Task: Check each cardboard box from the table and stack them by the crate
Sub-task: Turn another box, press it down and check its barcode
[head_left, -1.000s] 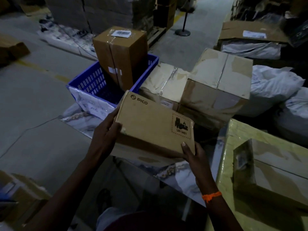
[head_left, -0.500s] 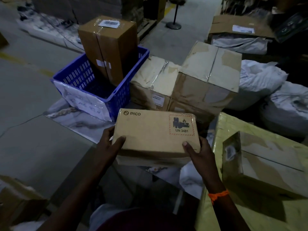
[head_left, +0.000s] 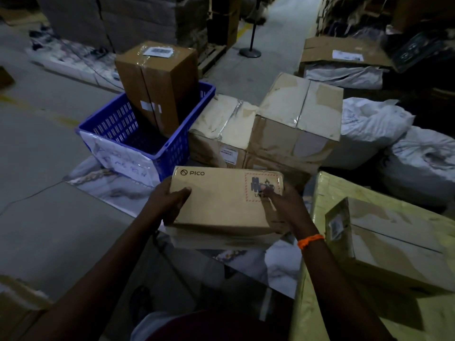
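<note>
PICO box (head_left: 221, 200) levelled, lower | right hand (head_left: 283, 205) now over label (head_left: 254, 183)

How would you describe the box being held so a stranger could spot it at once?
Find the blue crate with a tall brown box standing in it. Just in front, nearer the camera, a flat cardboard box is gripped between the left hand and right hand. Unlike the plain taped boxes nearby, it bears a PICO logo and a red-bordered hazard label.
</note>
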{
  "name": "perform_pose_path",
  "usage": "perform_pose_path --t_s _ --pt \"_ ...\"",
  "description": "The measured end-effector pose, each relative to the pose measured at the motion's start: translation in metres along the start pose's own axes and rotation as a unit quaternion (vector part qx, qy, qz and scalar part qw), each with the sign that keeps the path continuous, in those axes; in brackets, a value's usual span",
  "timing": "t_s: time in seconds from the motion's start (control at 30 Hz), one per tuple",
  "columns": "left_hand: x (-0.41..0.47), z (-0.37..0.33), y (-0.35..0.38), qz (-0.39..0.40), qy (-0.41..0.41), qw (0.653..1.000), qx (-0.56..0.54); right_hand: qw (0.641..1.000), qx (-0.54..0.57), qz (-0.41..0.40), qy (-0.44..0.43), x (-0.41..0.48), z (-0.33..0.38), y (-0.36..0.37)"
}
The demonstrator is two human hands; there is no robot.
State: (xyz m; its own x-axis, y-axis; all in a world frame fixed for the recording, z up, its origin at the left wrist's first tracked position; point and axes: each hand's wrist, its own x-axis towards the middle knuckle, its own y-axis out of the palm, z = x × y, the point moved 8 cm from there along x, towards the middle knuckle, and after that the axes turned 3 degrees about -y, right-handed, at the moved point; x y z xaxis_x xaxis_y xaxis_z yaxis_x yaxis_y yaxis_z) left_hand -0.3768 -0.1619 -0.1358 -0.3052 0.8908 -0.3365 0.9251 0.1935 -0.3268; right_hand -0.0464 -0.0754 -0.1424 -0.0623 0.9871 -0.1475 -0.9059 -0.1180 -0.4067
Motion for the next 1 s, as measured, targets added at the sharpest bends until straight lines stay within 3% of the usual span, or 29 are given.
perform_pose_path --t_s 0.1,0.27,0.43,0.77,1.0 --pt "-0.008 -0.002 -0.010 -0.013 0.035 0.999 -0.025 0.999 0.010 -0.044 0.002 -0.007 0.005 -0.006" --pt "-0.020 0.008 -0.031 -0.030 0.063 0.993 -0.093 0.987 0.146 -0.071 0.005 -0.020 -0.004 -0.012" --pt "-0.026 0.037 -0.029 -0.023 -0.028 0.978 -0.207 0.980 0.172 -0.085 0.045 -0.027 -0.018 -0.013" --pt "-0.047 0.089 0.000 -0.054 -0.089 0.974 -0.203 0.988 0.123 -0.055 0.081 -0.078 -0.087 0.000" --pt "-0.047 0.111 0.007 -0.086 -0.107 0.975 -0.173 0.986 0.107 -0.075 0.106 -0.084 -0.110 -0.004"
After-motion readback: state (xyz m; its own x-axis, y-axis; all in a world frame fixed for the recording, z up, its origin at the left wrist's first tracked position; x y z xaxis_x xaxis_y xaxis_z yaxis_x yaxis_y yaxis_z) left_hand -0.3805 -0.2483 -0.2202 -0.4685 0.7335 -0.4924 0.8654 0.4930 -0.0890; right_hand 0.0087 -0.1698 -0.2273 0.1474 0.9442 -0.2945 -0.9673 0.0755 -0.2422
